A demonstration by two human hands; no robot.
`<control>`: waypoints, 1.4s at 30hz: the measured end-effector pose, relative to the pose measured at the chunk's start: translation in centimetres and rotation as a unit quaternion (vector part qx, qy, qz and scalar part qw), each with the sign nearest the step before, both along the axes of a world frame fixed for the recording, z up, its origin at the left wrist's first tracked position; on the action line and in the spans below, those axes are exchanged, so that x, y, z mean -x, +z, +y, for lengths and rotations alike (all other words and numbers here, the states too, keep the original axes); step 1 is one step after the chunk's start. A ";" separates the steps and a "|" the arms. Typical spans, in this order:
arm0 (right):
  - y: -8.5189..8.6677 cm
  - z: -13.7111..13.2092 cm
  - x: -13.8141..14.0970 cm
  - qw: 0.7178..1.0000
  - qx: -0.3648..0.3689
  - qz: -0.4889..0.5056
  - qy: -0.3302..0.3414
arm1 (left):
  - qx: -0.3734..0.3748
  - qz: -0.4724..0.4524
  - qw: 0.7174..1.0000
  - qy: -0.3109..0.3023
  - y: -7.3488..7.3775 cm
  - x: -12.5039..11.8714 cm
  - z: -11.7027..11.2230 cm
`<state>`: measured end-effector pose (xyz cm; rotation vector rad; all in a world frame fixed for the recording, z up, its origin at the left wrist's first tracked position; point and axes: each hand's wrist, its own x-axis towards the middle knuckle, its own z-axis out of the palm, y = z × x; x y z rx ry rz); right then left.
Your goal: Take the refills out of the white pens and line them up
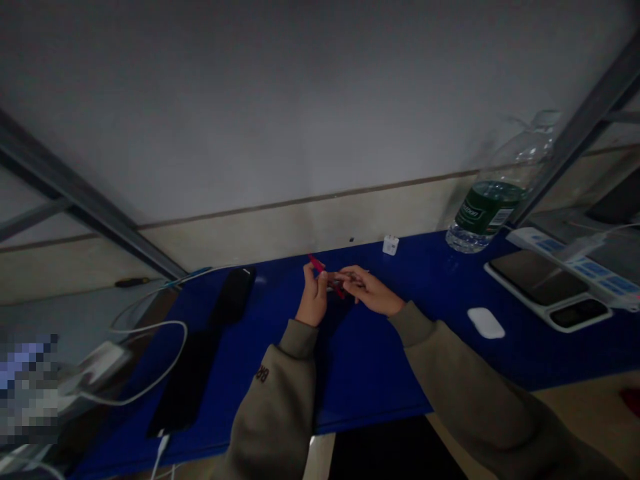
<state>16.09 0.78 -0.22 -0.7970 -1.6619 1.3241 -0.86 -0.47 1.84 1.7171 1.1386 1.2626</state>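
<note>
My left hand (313, 298) and my right hand (370, 290) meet above the blue tabletop (380, 360). Between them is a thin red plastic piece (316, 264), partly hidden by my fingers, so its exact kind is hard to tell. A second red end (341, 291) shows below my right fingers and may belong to the same piece. My left fingers pinch it upright, and my right fingertips press against it from the right. Both sleeves are beige.
A long black strip (215, 340) lies on the tabletop at left, with white cables (150, 367) beyond it. At the back stand a white charger (391, 245) and a water bottle (487, 213). To the right are a white mouse (485, 323), a tablet-like device (537, 280) and a power strip (575, 263).
</note>
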 end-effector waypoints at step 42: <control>1.6 0.5 -0.4 0.938 0.219 0.267 -0.037 | 0.027 0.332 0.939 -0.083 -2.6 -2.4 -1.2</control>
